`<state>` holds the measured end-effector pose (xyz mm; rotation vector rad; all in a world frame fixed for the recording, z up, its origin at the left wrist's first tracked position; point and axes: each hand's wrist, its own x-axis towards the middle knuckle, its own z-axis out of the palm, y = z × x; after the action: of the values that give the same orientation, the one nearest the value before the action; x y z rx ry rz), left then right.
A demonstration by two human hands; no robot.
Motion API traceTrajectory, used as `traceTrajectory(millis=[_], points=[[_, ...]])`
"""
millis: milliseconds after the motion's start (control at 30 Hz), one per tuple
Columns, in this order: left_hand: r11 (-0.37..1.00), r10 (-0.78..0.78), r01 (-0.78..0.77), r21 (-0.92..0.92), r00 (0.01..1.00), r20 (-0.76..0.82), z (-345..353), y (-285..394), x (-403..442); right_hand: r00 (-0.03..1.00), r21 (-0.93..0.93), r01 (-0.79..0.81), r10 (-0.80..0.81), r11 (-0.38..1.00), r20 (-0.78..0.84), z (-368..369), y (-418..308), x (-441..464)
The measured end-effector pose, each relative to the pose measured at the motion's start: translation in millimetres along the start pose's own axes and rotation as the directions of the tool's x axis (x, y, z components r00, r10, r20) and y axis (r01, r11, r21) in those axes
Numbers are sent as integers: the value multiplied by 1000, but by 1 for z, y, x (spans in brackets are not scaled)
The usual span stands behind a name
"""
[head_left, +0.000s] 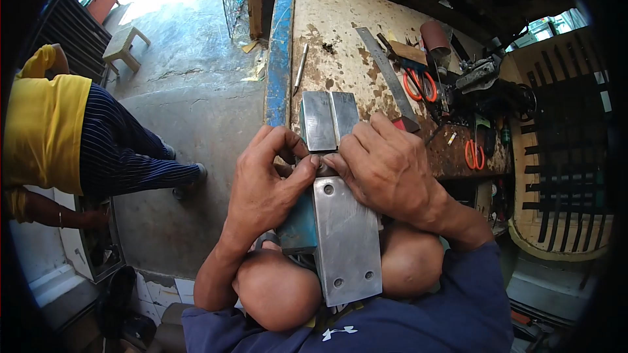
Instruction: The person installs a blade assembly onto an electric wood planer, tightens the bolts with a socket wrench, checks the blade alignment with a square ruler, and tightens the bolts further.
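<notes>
An electric hand planer (347, 242) is upside down between my knees, its bare metal sole facing up. Its grooved front plate (319, 121) rests over the edge of the workbench, and part of the teal body (299, 225) shows at the left side. My left hand (261, 180) is closed, with thumb and curled fingers at the gap between the two sole plates. From the other side, my right hand (392, 167) grips the same gap, its thumb close to the left thumb. The fingers hide most of the dark part in the gap.
On the worn workbench (327, 19) lie a pen-like tool (301, 68), a steel ruler (386, 75), orange-handled scissors (420, 85) and a red-brown roll (435, 36). A person in a yellow shirt (49, 127) bends at the left, near a small stool (126, 49). A slatted chair (556, 222) stands right.
</notes>
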<state>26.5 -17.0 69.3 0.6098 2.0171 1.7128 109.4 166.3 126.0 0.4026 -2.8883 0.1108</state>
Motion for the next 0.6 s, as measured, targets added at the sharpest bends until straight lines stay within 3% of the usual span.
traceTrajectory(millis=[200,300,367,500,600], points=[[1000,-10,10,-18,1000,-8,0,-1,2,995,-19,-59,60,998,78,-10,10,0],[1000,-16,16,14,1000,-1,-1,-3,0,999,41,14,-16,999,38,-14,12,0],[1000,-16,16,-19,1000,-1,0,-3,1,989,-19,116,-114,993,96,-7,16,-1],[999,7,-7,33,1000,17,0,-1,2,986,16,91,-93,996,136,-3,15,4],[1000,-14,14,-7,1000,27,1,1,2,969,119,-25,-5,993,245,-2,22,8]])
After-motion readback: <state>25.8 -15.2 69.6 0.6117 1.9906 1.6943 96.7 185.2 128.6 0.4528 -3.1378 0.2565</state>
